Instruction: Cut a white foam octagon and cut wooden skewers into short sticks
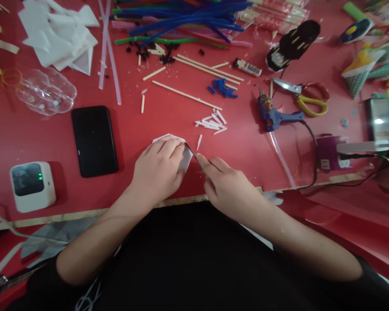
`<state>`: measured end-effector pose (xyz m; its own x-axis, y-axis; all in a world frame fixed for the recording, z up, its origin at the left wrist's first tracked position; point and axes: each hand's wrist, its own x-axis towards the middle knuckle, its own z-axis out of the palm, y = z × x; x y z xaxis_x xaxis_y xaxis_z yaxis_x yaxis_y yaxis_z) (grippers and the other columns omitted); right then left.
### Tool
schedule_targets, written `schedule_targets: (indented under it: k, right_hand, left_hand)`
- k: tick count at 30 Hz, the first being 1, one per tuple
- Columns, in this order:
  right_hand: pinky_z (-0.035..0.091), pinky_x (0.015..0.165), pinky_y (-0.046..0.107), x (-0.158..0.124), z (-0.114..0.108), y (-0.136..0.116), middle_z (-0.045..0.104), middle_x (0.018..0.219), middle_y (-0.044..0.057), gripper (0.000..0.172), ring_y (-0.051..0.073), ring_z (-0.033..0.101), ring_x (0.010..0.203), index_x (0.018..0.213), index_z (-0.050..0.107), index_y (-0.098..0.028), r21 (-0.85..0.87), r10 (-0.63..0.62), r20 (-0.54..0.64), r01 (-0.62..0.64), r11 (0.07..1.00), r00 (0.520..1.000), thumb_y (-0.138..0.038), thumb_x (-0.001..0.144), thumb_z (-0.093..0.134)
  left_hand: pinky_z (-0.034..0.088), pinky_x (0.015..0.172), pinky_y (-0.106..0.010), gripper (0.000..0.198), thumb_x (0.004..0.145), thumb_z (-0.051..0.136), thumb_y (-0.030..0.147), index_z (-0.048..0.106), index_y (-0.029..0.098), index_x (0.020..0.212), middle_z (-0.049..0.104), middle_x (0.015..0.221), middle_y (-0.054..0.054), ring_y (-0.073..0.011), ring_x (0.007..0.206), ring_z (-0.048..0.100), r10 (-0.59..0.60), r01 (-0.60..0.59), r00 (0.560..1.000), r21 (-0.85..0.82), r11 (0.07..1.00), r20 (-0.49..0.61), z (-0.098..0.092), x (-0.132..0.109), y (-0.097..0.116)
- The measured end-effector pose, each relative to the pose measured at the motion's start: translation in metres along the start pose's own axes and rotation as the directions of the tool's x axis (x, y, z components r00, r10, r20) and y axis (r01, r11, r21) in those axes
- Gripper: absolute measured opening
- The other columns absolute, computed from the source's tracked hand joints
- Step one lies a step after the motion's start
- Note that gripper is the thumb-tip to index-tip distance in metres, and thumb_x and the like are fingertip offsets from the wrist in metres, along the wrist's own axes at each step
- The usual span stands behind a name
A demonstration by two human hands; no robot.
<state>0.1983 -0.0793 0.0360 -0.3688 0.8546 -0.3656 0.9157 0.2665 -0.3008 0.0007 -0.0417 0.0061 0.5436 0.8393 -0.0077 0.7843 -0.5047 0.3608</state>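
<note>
The white piece (186,160) is lying flat near the table's front edge, directly under the left hand (158,166); its top edge is peeking out past the fingertips and its right corner is showing beside the thumb. Those fingers are bending together over it and bearing down; I can't tell whether any are curling beneath. The right hand (225,179) is grasping a thin dark blade (194,154), the index finger stretching along it, and the tip is meeting the piece's upper right edge, just beside the left fingertips. Slim white strips (212,122) are lying in a loose heap just beyond, with blue bits (223,88) scattering behind them.

As for writing, a small cylinder (247,67) is carrying a printed label, too small for me to read. The clear packets (283,15) at the back are showing red and white print, also illegible from here. On the left, a white device (32,186) is glowing with green marks on its dark screen, near a black phone (94,141).

Among the containers, a clear scalloped plastic holder (48,91) is holding a few pale specks, and the packets are enclosing things I can't make out.
</note>
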Motion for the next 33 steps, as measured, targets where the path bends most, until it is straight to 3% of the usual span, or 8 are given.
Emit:
schedule_targets:
  k: [11,15,20,26,30,33]
  right_hand:
    - [0.05,0.056,0.03,-0.023,0.012,0.004,0.067,0.106,0.014,0.057,0.016,0.061,0.063,0.149,0.048,-0.007,0.038,0.001,-0.079,0.002,0.999,0.997,-0.011,0.092,0.04]
    - [0.056,0.063,0.034,-0.03,0.016,0.007,0.067,0.108,0.016,0.056,0.019,0.067,0.073,0.148,0.049,-0.006,0.105,-0.004,-0.1,0.015,0.994,0.995,-0.011,0.093,0.04]
    - [0.058,0.07,0.037,-0.039,0.016,0.014,0.068,0.109,0.015,0.055,0.022,0.07,0.081,0.147,0.052,-0.009,0.167,0.0,-0.099,0.017,0.986,0.995,-0.013,0.092,0.043]
    - [0.057,0.072,0.037,-0.039,0.013,0.025,0.068,0.108,0.012,0.055,0.021,0.068,0.085,0.146,0.053,-0.015,0.218,0.035,-0.203,0.01,0.976,0.979,-0.015,0.091,0.046]
    - [0.056,0.076,0.034,-0.027,0.012,0.025,0.068,0.101,0.01,0.052,0.019,0.067,0.086,0.144,0.055,-0.013,0.383,0.045,-0.272,0.066,0.922,0.961,-0.015,0.092,0.048]
    - [0.055,0.077,0.033,-0.019,0.013,0.024,0.069,0.101,0.009,0.052,0.018,0.067,0.085,0.142,0.057,-0.017,0.471,0.04,-0.215,0.068,0.879,0.976,-0.014,0.091,0.048]
  left_hand:
    - [0.046,0.113,-0.052,0.048,0.087,0.062,0.023,0.058,0.015,0.135,0.061,0.14,-0.015,-0.0358,0.137,0.051,-0.017,0.016,1.0,-0.049,0.999,-0.011,0.0,-0.001,0.001]
    - [0.045,0.113,-0.051,0.05,0.087,0.063,0.023,0.057,0.014,0.136,0.061,0.141,-0.016,-0.0356,0.138,0.05,-0.023,0.024,1.0,-0.034,0.999,0.004,-0.001,-0.001,0.002]
    - [0.05,0.103,-0.053,0.052,0.087,0.065,0.026,0.056,0.014,0.138,0.061,0.14,-0.017,-0.0379,0.133,0.052,-0.06,0.059,0.998,0.033,0.998,0.017,-0.003,-0.001,0.007]
    - [0.048,0.098,-0.057,0.058,0.091,0.065,0.049,0.055,0.015,0.138,0.064,0.131,-0.019,-0.0407,0.122,0.056,-0.117,0.118,0.992,0.028,0.993,-0.053,-0.002,-0.002,0.003]
    - [0.035,0.114,-0.063,0.074,0.088,0.069,0.051,0.041,0.016,0.146,0.048,0.152,-0.023,-0.0427,0.143,0.041,-0.076,0.069,0.993,-0.081,0.994,-0.087,-0.006,-0.011,-0.015]
    - [0.033,0.118,-0.063,0.082,0.082,0.076,0.04,0.03,0.018,0.147,0.035,0.161,-0.024,-0.0417,0.153,0.027,0.001,0.001,1.0,-0.162,0.987,0.013,-0.009,-0.023,-0.03]
